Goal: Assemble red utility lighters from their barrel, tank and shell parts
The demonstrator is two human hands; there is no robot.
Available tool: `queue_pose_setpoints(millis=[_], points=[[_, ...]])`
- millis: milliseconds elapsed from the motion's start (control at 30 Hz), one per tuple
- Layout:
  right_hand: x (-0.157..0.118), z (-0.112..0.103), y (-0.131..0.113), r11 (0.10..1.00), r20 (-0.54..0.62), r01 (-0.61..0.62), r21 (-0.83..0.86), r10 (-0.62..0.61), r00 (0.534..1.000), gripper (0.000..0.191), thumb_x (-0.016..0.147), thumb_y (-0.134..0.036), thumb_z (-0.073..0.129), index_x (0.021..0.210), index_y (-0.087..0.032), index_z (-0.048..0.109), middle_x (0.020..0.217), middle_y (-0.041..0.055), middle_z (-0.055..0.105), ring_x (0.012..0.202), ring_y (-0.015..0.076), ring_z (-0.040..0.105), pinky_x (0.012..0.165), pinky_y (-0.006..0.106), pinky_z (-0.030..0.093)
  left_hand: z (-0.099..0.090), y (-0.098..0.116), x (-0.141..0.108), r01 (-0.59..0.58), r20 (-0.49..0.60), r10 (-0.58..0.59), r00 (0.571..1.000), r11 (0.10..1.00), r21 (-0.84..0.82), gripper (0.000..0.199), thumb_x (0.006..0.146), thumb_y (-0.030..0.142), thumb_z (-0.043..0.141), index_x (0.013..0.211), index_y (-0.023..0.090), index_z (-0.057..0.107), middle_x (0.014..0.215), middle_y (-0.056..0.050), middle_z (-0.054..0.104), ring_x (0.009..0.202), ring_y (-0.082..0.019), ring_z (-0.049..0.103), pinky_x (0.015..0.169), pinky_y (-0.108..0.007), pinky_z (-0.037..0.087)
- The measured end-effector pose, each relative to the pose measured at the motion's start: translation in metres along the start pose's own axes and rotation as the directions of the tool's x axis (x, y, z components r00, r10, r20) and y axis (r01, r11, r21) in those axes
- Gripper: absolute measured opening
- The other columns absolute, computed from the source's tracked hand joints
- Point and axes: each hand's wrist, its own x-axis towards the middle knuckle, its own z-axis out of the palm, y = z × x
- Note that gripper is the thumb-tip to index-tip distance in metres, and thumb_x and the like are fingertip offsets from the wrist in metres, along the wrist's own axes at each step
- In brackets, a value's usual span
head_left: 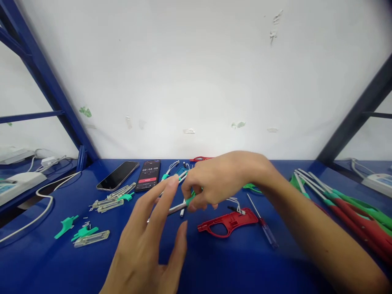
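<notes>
My right hand point(219, 175) reaches across from the right, palm down, with thumb and fingers pinched on the teal end of a metal lighter tube point(176, 208). Its fingers partly hide that end. My left hand point(143, 237) is nearer to me, fingers and thumb spread, holding nothing; the tube passes behind its fingers. A red lighter half-shell point(245, 219) with white wires lies open below my right hand. To the right of the shell is a screwdriver point(266, 229) with a clear handle. More tubes with teal collars point(165, 176) lie behind my hands.
On the left are clear fuel tanks point(94, 238), teal triggers point(66, 226) and two phones, one dark point(119, 175), one showing a timer point(148, 173). Several red and green lighters point(352, 212) lie at the right. A white wall point(196, 81) and blue frame posts point(352, 102) bound the table.
</notes>
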Motion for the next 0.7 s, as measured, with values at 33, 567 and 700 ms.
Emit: queue_pose_setpoints(millis=[33,567,700], points=[[0.001,0.001,-0.002,1.0,0.0,0.015,-0.01,-0.015,1.0,0.022,0.101,-0.039,0.069,0.089,-0.021,0.072,0.07,-0.0041,0.074,0.064,0.0147,0.069,0.06,0.03,0.047,0.002,-0.002,0.001,0.027,0.046,-0.026,0.999,0.999,-0.02,0.079,0.103,0.022,0.062,0.173,0.032,0.028,0.155,-0.011,0.063,0.131,-0.029,0.072,0.106,-0.043,0.065],[-0.018,-0.003,-0.003,0.997,-0.318,0.051,-0.055,-0.066,0.946,0.018,0.094,-0.036,0.081,0.108,-0.024,0.079,0.085,-0.0032,0.077,0.064,0.0123,0.064,0.054,0.027,0.042,-0.008,-0.029,0.016,0.127,0.019,-0.126,0.992,0.987,-0.103,0.024,0.107,0.024,0.066,0.128,0.032,0.072,0.106,0.003,0.076,0.079,-0.012,0.072,0.072,-0.021,0.056],[-0.024,-0.004,-0.004,0.993,-0.465,0.097,-0.062,-0.115,0.878,0.016,0.102,-0.035,0.069,0.107,-0.025,0.081,0.078,-0.0032,0.076,0.057,0.0109,0.062,0.054,0.027,0.04,-0.016,-0.028,0.017,0.133,0.031,-0.131,0.991,0.987,-0.093,0.023,0.109,0.026,0.063,0.129,0.028,0.073,0.107,0.001,0.079,0.085,-0.014,0.074,0.072,-0.023,0.056]])
